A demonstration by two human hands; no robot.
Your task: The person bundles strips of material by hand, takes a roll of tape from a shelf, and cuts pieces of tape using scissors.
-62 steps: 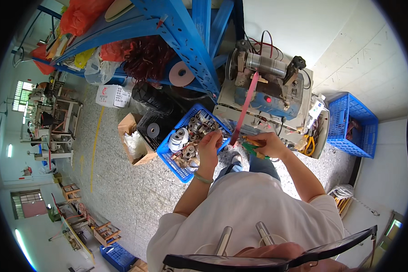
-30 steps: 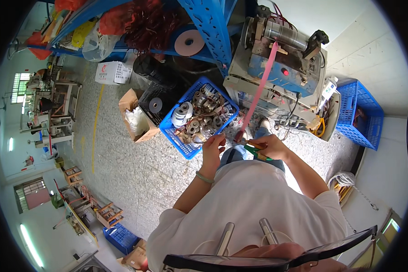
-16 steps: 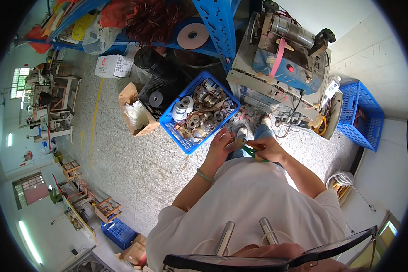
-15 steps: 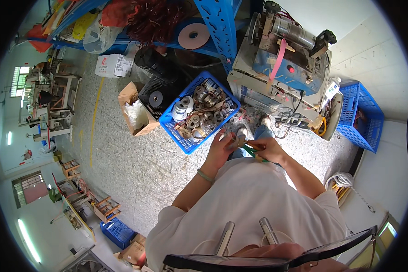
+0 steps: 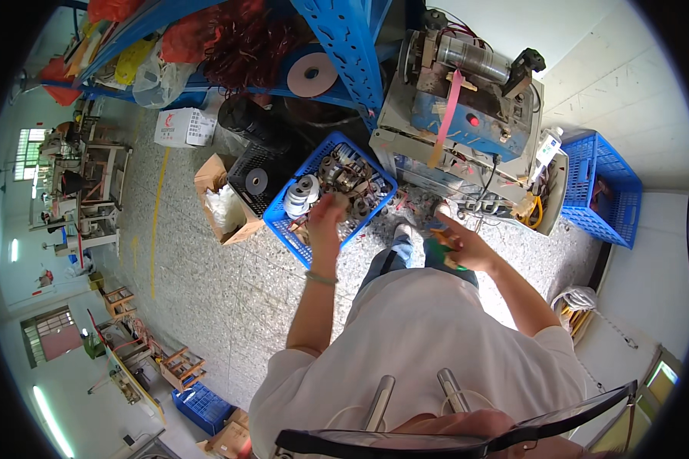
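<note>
My left hand (image 5: 325,224) reaches over the near side of a blue plastic basket (image 5: 283,226). Its fingers are closed at a small pale thing (image 5: 338,202), too blurred to name. The basket holds a jumble of small rolls, ring-shaped pieces and strips, with white spools (image 5: 302,193) stacked at its left. Lower and to the right, in front of my body, my right hand (image 5: 471,251) is closed on a green and tan item (image 5: 445,251). The fingers hide much of that item, and its kind does not show.
A worn machine with a metal roller (image 5: 475,57) and a pink strip (image 5: 449,107) stands beyond my right hand. Blue shelving (image 5: 341,53) rises behind the basket. An open cardboard box (image 5: 241,231) and a black crate (image 5: 272,203) sit left; another blue basket (image 5: 601,195) stands far right.
My hands were together in front of my body and are now apart. The left has moved left and forward over the basket; the right has shifted slightly right, keeping the green item.
</note>
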